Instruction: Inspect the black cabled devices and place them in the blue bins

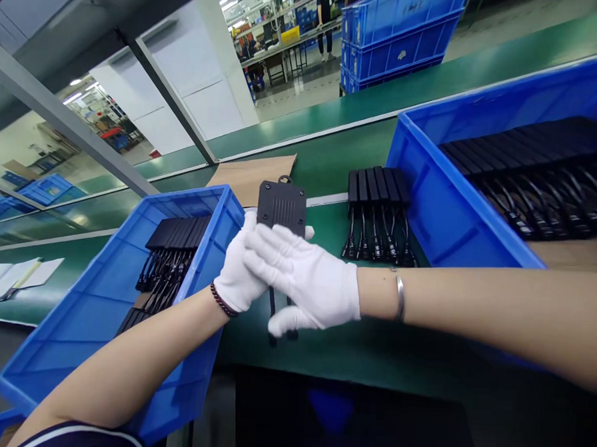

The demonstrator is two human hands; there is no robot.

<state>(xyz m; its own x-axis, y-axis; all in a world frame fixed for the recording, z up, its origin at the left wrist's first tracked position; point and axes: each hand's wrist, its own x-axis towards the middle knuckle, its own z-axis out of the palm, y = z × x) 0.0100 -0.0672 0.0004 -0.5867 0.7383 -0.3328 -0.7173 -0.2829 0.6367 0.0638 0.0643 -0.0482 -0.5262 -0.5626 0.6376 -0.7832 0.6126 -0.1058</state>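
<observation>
Closest to the camera, two bare forearms reach in over the dark front edge of the green counter, both ending in white gloves. The left hand is clenched around the lower part of a flat black ribbed module, held upright above the counter. The right hand lies across in front of it, its fingers stretched flat against the module's lower face and the left glove rather than curled shut. Two thin black cables hang from the module below the hands, their ends just above the counter.

To the left, touching the counter's front edge, sits a blue bin with a short row of the same black modules standing at its far end; most of its floor is bare. Just beyond the hands, a small batch of modules lies side by side on the counter, cables pointing toward the person. On the right a larger blue bin holds a long, dense row of modules.

As a judgement, the work is at an early stage: few pieces stand in the left bin, many remain in the right one, and one is in hand.

Farther back lie a sheet of cardboard, stacked blue crates, and distant workbenches with people.
</observation>
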